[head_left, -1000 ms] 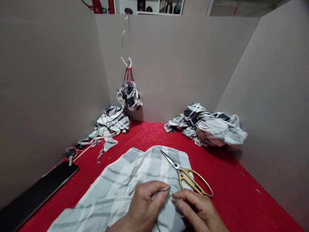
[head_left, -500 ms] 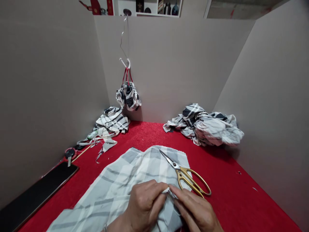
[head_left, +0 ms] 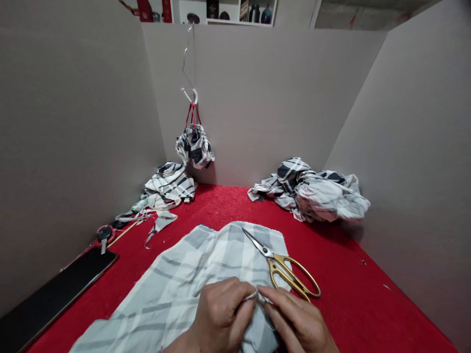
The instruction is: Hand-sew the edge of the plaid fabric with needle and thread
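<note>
A pale grey checked cloth (head_left: 191, 274) lies spread on the red table surface (head_left: 342, 289). My left hand (head_left: 221, 318) pinches a folded edge of this cloth near its front. My right hand (head_left: 298, 321) is closed right beside it, its fingertips pinched at the same fold on something thin that I cannot make out. Gold-handled scissors (head_left: 285, 272) rest shut on the cloth just beyond my right hand, blades pointing away to the left.
A crumpled black-and-white checked pile (head_left: 312, 193) sits at the back right. More checked scraps (head_left: 165, 191) lie at the back left, under a cloth bundle (head_left: 194, 147) hanging from a hook. A black slab (head_left: 55, 294) and a small red-and-black object (head_left: 104, 234) lie at the left edge. Grey partitions wall in the table.
My two hands have drawn closer together at the fold, and the right fingertips now meet the left. The scissors and the cloth piles have not moved.
</note>
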